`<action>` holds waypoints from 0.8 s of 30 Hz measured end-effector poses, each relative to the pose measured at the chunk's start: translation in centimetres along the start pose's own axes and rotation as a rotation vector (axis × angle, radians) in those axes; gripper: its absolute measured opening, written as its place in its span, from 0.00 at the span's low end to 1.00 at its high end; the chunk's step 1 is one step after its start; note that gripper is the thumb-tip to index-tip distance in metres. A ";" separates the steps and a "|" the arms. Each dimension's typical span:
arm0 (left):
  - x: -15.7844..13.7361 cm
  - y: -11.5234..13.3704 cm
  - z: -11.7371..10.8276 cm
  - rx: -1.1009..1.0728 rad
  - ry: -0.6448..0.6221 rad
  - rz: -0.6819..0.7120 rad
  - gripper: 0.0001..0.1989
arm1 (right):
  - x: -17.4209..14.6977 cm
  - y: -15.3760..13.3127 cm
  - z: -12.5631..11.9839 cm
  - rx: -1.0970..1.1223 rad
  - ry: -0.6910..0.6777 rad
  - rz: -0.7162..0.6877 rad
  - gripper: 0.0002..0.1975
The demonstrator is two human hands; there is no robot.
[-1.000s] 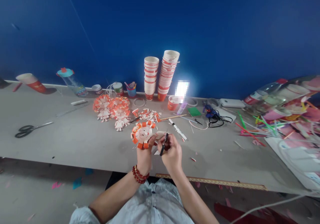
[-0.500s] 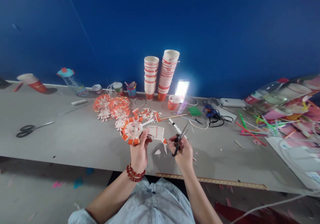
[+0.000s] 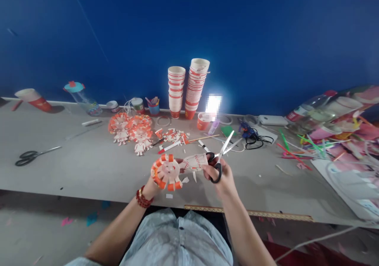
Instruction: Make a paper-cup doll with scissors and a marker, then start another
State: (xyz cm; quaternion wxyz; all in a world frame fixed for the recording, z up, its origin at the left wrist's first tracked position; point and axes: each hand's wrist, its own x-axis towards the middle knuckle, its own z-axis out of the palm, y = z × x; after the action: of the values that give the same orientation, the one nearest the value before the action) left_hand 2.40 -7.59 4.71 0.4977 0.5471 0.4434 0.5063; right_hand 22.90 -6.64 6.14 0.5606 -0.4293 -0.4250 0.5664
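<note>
A person's left hand (image 3: 152, 186), fingers partly hidden, grips an orange-fringed paper figure (image 3: 169, 170) over the near middle of a gray table (image 3: 89, 171); the right hand (image 3: 224, 178) pinches the figure's right end and holds black-handled scissors (image 3: 226, 144), blades parted. Similar figures (image 3: 141, 133) lie farther left.

Left forearm (image 3: 117, 232): extended forward, angled inward. Left hand (image 3: 152, 186): partly hidden, closed in a grip. Right forearm (image 3: 247, 226): extended forward, angled inward. Right hand (image 3: 225, 180): fingers (image 3: 210, 172) curled in a grip, directed toward the left hand. Hands apart.
</note>
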 end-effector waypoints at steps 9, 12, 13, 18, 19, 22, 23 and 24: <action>3.8 4.4 -2.9 0.084 -0.610 -0.177 0.15 | 0.2 -2.2 1.0 -0.314 -0.224 0.065 0.11; 3.6 4.6 -1.9 0.181 -0.577 -0.183 0.12 | 0.2 -1.7 1.0 -0.281 -0.190 0.033 0.13; 3.4 4.5 -1.6 0.165 -0.525 -0.179 0.12 | 0.0 -1.4 0.9 -0.268 -0.163 0.012 0.13; 2.3 4.3 -0.6 0.005 -0.241 -0.125 0.11 | -1.5 1.2 -0.4 -0.248 -0.237 -0.016 0.14; 2.1 4.3 -0.4 -0.017 -0.219 -0.115 0.11 | -1.9 1.7 -0.5 -0.236 -0.293 0.021 0.15; 1.8 4.6 0.1 -0.070 -0.182 -0.099 0.11 | -2.8 2.4 -0.5 -0.201 -0.392 0.083 0.17; 1.7 4.7 0.3 -0.089 -0.175 -0.102 0.11 | -2.9 2.3 -0.3 -0.189 -0.412 0.094 0.17; 1.6 4.8 0.5 -0.111 -0.171 -0.108 0.11 | -3.0 2.2 -0.1 -0.176 -0.431 0.105 0.17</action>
State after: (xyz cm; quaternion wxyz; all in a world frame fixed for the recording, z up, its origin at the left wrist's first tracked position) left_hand 3.01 -6.59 9.62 0.5898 0.5353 0.3993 0.4540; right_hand 22.39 -9.69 4.05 0.3871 -0.3673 -0.5598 0.6339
